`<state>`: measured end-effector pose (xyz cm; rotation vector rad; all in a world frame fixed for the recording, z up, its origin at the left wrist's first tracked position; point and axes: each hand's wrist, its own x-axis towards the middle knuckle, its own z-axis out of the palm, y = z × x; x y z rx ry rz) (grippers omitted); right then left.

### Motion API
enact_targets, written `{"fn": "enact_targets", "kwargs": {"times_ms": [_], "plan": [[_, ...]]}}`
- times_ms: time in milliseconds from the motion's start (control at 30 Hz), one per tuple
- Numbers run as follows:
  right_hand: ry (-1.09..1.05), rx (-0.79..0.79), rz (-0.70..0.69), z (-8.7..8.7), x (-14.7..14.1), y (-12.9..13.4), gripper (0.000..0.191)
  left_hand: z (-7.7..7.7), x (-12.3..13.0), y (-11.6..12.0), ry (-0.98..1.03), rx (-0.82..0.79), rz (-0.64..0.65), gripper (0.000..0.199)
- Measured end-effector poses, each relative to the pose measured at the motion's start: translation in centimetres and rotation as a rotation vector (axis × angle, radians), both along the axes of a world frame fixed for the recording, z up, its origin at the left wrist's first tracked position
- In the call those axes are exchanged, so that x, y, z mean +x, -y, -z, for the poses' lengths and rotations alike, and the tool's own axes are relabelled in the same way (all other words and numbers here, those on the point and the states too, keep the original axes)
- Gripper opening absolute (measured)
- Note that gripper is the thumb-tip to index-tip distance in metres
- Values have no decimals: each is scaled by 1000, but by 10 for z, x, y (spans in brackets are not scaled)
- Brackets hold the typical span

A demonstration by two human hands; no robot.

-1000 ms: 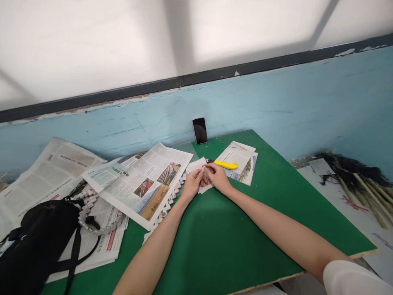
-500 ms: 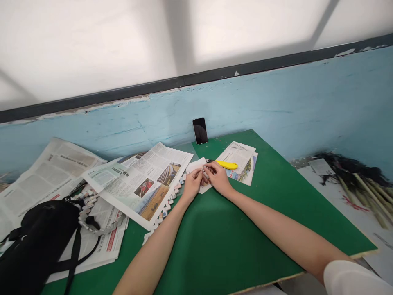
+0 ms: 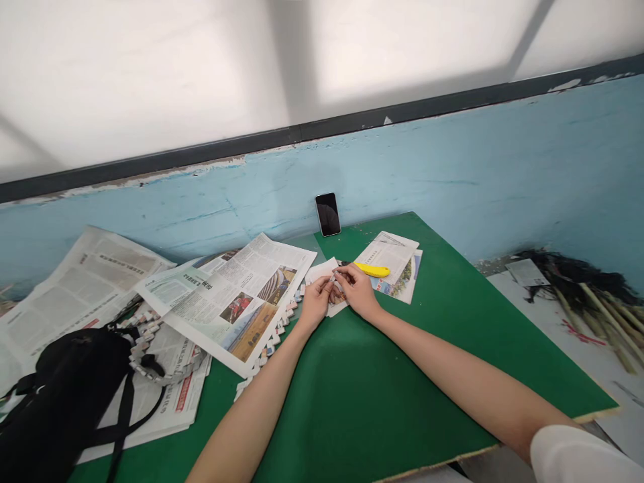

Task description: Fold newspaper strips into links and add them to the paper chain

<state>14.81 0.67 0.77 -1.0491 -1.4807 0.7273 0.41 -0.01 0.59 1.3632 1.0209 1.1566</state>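
Note:
My left hand (image 3: 316, 300) and my right hand (image 3: 356, 288) meet above the green table (image 3: 352, 396), fingertips pinched together around a small piece of paper (image 3: 333, 276). Fingers partly cover that piece. Beneath and behind them lie white paper sheets (image 3: 322, 268). A yellow-handled cutter (image 3: 372, 270) rests just beyond my right hand, its front end partly hidden by the fingers. Cut newspaper pieces (image 3: 390, 255) lie under and beside it. Left of my left hand, a folded paper chain (image 3: 274, 339) shows from under a large newspaper sheet (image 3: 236, 288).
A phone (image 3: 329, 215) leans upright on the blue wall (image 3: 226, 201). At the left, a black bag (image 3: 75, 389) with straps lies on more newspapers (image 3: 65, 295), beside another part of the paper chain (image 3: 145, 335). Sticks (image 3: 604, 322) and black material lie beyond the table's right edge.

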Motion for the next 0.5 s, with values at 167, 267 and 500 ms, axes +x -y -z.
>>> {"fn": "enact_targets", "kwargs": {"times_ms": [167,267,500], "plan": [[21,-11,4,-3,0,2,23,0,2,1,-8,-3,-23,39],[27,4,-13,-5,0,4,23,1,2,0,18,-11,-32,37],[21,-3,-114,-6,-1,5,18,5,-5,-3,90,-70,-117,27]]}}
